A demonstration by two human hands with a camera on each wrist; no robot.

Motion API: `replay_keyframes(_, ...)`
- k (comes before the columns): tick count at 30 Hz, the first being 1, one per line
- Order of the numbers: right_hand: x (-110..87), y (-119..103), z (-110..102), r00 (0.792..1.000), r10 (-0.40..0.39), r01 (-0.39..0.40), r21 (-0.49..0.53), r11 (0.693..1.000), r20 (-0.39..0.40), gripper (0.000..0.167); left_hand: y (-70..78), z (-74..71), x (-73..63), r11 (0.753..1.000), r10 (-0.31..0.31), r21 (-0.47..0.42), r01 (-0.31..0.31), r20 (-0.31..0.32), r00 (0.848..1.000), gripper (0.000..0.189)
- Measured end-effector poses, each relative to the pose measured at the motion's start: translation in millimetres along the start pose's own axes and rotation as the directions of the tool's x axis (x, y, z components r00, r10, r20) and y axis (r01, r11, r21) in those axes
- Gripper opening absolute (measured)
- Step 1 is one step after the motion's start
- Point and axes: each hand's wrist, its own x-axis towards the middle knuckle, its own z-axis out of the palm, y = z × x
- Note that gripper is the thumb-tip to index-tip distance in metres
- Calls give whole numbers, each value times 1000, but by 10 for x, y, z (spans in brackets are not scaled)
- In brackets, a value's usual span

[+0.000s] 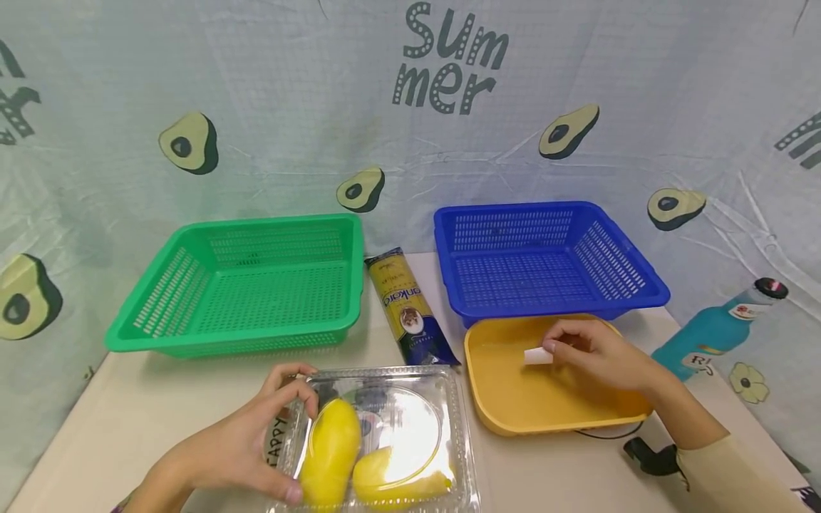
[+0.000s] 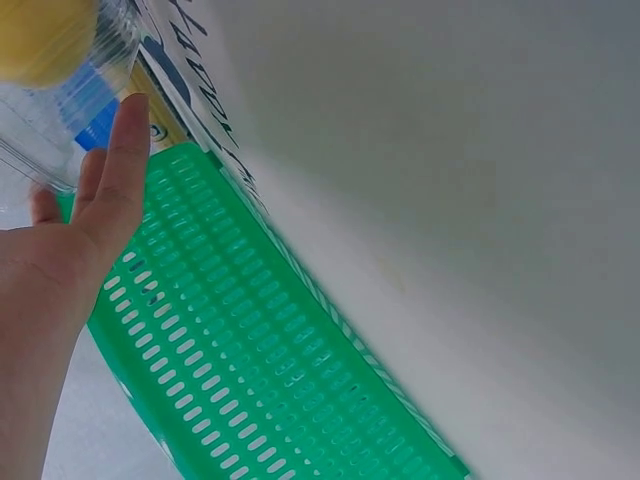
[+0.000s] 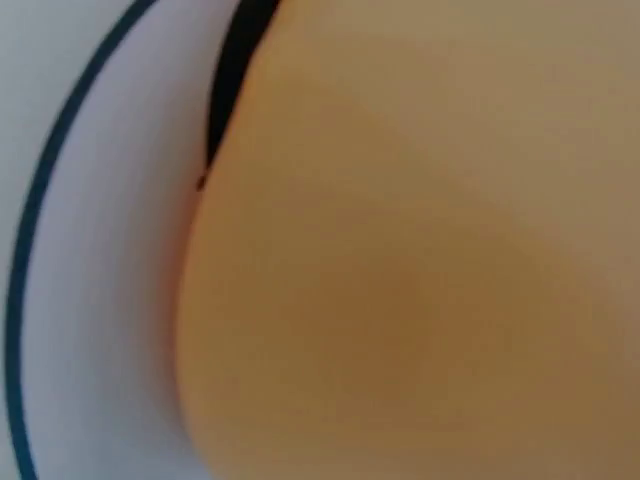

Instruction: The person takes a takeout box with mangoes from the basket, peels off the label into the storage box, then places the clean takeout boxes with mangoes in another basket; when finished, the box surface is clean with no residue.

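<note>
Clear rectangular plastic box, left of a yellow-orange plastic tray and enclosing two oblong yellow fruits, is held widely by the left hand; in the right hand, over the tray, a small white piece is pinched.

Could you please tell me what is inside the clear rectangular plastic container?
Two yellow, oblong fruits lie inside the clear rectangular plastic container; glare on the lid partly hides the right one.
</note>
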Motion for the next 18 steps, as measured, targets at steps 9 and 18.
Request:
replay_keyframes(9,-22,60,37,998,67,-69,113,991,20,22,-14,12,-3,1000,9,-11,-9,-5,1000,68)
replay_keyframes(18,-25,34,29,997,60,-68,192,979,43,22,10,11,0,1000,12,-12,-12,13,1000,66)
